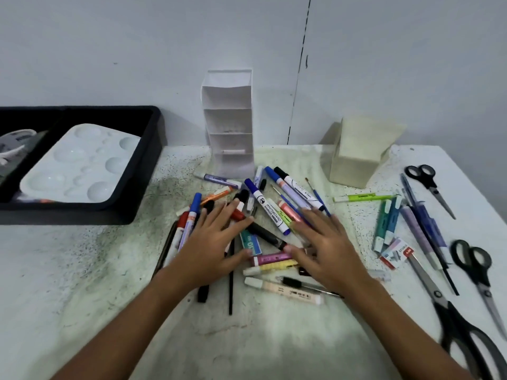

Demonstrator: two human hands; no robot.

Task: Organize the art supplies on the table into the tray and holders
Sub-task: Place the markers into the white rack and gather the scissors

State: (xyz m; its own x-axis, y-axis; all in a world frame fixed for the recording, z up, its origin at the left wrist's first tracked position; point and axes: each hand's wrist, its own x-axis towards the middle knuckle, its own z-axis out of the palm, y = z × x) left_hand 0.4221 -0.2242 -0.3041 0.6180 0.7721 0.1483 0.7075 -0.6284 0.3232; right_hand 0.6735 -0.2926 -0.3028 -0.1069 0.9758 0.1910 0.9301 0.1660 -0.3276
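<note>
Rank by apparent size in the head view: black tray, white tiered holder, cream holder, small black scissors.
1. black tray
2. white tiered holder
3. cream holder
4. small black scissors
The tray is cut off at the left edge.

A wall and a messy table top

The wall [384, 64] behind is plain and pale. A thin dark crack [301, 69] runs down it. The table [68, 270] is white, with lots of tiny dark specks and faint green smudges on its top.
</note>
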